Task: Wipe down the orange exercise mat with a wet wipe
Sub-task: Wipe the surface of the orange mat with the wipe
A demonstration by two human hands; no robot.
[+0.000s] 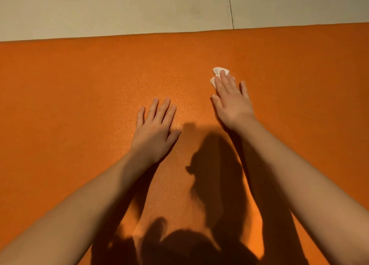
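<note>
The orange exercise mat (79,89) fills most of the head view, its far edge running across the top. My right hand (231,103) lies flat with straight fingers, pressing a small white wet wipe (217,73) onto the mat; most of the wipe is hidden under the fingers and only its far end shows. My left hand (155,125) rests palm down on the mat to the left, fingers straight and spread, holding nothing.
Beyond the mat's far edge lies a pale beige floor (119,7) with a thin dark seam (231,7) running toward the mat. Dark shadows of my arms and body fall on the near part of the mat.
</note>
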